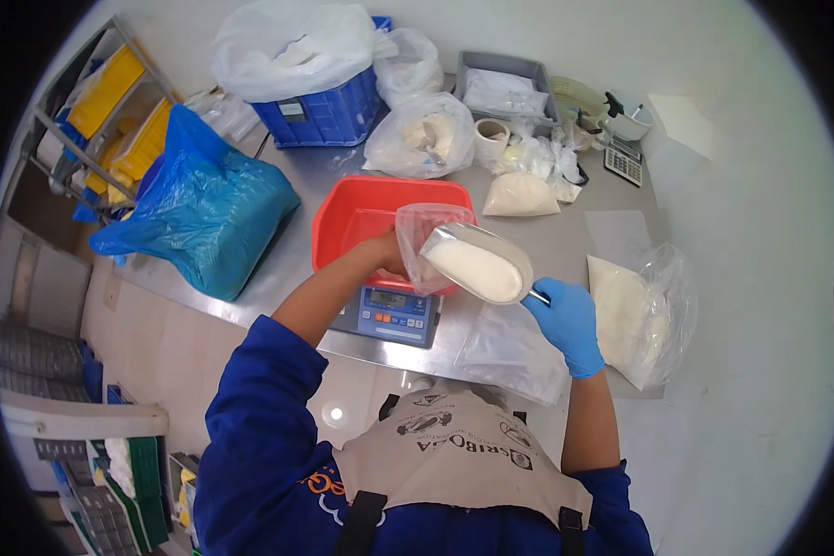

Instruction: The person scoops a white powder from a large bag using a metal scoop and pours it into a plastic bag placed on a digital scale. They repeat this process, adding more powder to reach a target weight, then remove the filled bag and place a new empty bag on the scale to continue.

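Note:
My right hand [566,323], in a blue glove, grips the handle of a metal scoop [521,260] heaped with white granular powder [476,267]. The scoop's front edge is at the mouth of a clear plastic bag [417,240]. My bare left hand [391,254] holds that bag over a red plastic tub [361,198]; its fingers are partly hidden by the bag. The tub stands on a blue digital scale [399,316] with a lit display. Flat clear plastic bags [514,347] lie at the table's front edge, below the scoop.
A blue bag-covered container [208,215] stands left on the steel table [306,163]. Behind are a blue crate [320,115], an open bag of powder with a scoop [427,135], a grey tray [469,69] and a calculator [623,164]. Filled bags [521,194] [622,313] lie to the right.

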{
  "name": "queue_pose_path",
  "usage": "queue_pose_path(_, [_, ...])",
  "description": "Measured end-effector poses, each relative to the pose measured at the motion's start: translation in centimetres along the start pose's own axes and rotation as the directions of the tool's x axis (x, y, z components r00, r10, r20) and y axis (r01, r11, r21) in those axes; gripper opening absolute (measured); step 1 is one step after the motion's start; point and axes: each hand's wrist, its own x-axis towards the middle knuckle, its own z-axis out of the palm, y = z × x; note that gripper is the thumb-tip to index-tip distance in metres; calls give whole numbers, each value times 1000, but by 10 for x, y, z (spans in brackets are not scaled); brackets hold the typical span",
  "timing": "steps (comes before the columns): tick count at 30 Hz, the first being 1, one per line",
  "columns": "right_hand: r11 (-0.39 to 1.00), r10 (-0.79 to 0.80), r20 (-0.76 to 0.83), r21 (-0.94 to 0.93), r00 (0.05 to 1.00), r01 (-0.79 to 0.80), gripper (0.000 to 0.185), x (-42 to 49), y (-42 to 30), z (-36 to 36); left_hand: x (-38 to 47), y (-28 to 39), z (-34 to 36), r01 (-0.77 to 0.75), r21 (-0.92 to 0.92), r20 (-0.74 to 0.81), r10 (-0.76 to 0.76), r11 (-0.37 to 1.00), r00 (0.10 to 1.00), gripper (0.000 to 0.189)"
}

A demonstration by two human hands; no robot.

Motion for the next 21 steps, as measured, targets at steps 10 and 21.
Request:
queue_pose_path(10, [981, -54, -98, -192, 994, 34, 26, -9, -9, -16, 4, -6, -24, 86, -335, -183, -155, 938, 971, 27])
queue_pose_path(21, [996, -36, -95, -79, 995, 29, 28, -7, -4, -5, -21, 4, -27, -28, -711, -186, -149, 702, 971, 38])
